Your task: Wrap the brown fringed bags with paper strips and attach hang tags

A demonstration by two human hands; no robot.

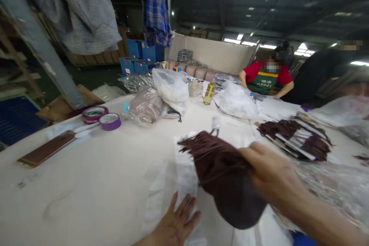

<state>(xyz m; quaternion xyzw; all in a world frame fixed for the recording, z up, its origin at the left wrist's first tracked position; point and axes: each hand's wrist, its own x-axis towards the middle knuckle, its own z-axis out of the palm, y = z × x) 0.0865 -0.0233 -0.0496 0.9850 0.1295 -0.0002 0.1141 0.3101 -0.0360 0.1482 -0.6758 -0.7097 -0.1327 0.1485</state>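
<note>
My right hand (271, 175) is closed round a dark brown fringed piece (221, 169), held just above the white table (100, 177). Its tassels fan out to the left and a darker rounded part hangs below the hand. My left hand (175, 223) lies flat, fingers spread, on a strip of clear plastic bags (184, 173) spread on the table directly under the brown piece.
A pile of packed brown fringed pieces (300, 140) lies at right. Two purple tape rolls (102, 118), a wooden ruler (47, 153), filled plastic bags (171, 88) and a bottle (208, 93) sit further back. A person in red with a green apron (265, 78) works at the far side.
</note>
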